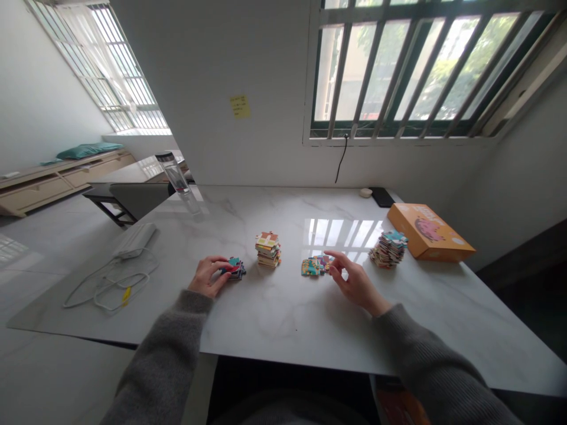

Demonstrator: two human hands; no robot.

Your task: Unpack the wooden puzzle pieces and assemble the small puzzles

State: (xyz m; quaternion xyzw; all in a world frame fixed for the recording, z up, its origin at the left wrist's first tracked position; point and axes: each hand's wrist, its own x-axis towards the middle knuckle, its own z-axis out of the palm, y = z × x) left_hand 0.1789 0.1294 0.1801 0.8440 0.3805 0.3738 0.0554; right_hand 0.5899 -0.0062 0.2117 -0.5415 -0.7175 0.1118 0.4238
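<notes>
My left hand (209, 275) is at a low pile of jigsaw puzzle pieces (239, 270), thumb and fingers closed on a teal and red puzzle piece (231, 265) at its top. To the right of that pile rises a taller stack of puzzle pieces (268, 250). A small patch of colourful puzzle pieces (312, 267) lies flat on the table, seemingly joined. My right hand (349, 279) is at the right end of this patch, index finger stretched out and thumb apart. Its fingertips partly hide the patch's edge, so contact is unclear.
Another tall, uneven stack of puzzle pieces (388, 250) stands before an orange box (432, 231) on the marbled table (274, 319). Behind are a black phone-like slab (381, 197) and a small white object (365, 192). A white device with cable (137, 241) and a clear bottle (173, 173) are left.
</notes>
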